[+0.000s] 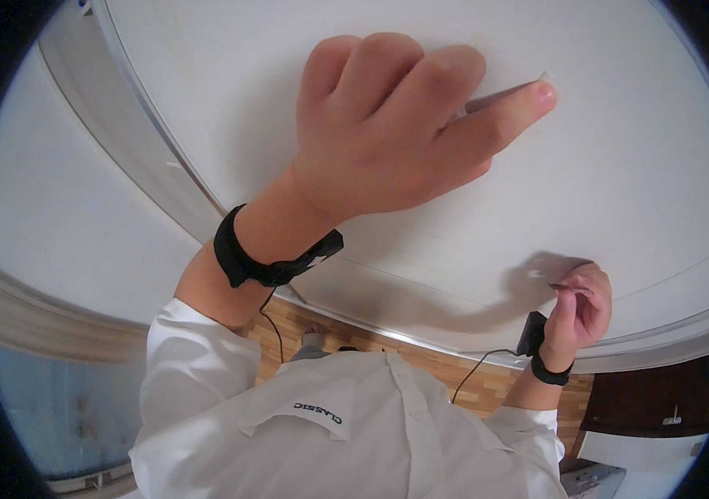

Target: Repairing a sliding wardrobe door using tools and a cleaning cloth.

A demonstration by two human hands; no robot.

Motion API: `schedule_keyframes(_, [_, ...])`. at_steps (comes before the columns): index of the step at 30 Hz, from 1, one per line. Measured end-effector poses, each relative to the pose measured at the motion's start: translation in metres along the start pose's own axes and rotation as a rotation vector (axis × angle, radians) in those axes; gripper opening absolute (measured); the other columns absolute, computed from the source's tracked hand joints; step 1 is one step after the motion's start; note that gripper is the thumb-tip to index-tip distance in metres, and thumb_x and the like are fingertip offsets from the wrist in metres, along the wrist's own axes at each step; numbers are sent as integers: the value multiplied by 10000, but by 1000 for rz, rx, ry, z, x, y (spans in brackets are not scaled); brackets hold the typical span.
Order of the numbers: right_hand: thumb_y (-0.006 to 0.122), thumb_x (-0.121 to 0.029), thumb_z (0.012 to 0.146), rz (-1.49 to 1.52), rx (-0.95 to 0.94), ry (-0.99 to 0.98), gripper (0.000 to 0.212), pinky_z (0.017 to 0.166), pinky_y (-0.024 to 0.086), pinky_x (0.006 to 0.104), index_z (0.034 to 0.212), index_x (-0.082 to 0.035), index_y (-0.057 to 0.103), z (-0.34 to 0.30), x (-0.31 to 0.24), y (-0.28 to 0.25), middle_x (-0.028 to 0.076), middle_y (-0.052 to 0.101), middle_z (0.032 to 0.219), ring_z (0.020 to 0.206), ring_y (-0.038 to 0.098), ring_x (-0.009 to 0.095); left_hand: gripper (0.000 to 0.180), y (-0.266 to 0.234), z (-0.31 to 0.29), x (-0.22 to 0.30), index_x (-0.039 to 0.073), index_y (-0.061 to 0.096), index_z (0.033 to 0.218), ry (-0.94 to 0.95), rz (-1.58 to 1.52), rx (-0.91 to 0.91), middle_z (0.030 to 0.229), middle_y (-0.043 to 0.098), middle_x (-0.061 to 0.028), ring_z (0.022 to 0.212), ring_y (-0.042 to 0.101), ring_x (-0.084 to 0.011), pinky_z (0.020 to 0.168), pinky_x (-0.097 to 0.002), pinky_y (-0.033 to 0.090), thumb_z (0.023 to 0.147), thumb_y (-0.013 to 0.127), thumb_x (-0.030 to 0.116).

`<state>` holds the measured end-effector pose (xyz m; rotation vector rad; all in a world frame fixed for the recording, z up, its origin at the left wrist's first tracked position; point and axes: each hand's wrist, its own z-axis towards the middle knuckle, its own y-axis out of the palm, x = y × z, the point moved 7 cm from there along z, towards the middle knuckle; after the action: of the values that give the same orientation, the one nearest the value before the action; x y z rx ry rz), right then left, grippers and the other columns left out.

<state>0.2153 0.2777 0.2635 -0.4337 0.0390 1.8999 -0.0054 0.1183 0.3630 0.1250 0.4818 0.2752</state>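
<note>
Left hand [396,125] at the far side, before the large smooth white panel [620,183]; index finger extended to the right, other visible fingers curled. A thin grey strip with a whitish tip [545,76] shows along the index finger, mostly hidden; cannot tell whether it is gripped. Right hand [583,316], nearer and to the right, pinches a small thin dark flat piece [568,288] between thumb and fingers, close to the panel. Black wristband with module [275,262] on left wrist.
</note>
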Motion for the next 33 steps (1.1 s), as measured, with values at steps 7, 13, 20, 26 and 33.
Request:
schedule_keyframes(7, [670,-78,890,10,20,40,134,655,432,320,959,10,596,-8,9,0,95,582,810,723,521,204,612,-1,-4,2,330,736,1129,13,-15,-5,931,516,53,789,466,-133,741,-296,341,556,690,120])
schedule_keyframes(13, [682,-81,884,21,35,3,143,662,434,317,964,10,605,-9,9,-1,97,585,813,730,523,210,573,-1,-2,3,319,747,1052,-8,-21,-24,944,534,62,804,478,-144,738,-304,349,518,702,119])
schedule_keyframes(20, [691,-59,868,20,15,-10,138,664,444,312,959,9,613,-10,9,3,103,597,819,736,534,212,520,-3,-2,1,294,747,988,21,-20,-12,930,562,58,785,481,-152,722,-310,359,503,725,110])
schedule_keyframes(26, [689,-66,875,19,12,-42,139,646,439,316,965,6,611,-9,8,3,91,599,812,707,531,205,422,-1,-6,-3,249,729,1014,42,-113,-58,922,575,46,785,493,-166,727,-323,373,611,765,129])
schedule_keyframes(33, [688,-74,875,-16,28,-71,141,634,435,326,966,-2,607,-8,9,-2,85,604,797,691,536,206,493,3,5,5,268,715,1172,-83,-92,-143,937,573,35,818,505,-144,762,-319,359,686,779,213])
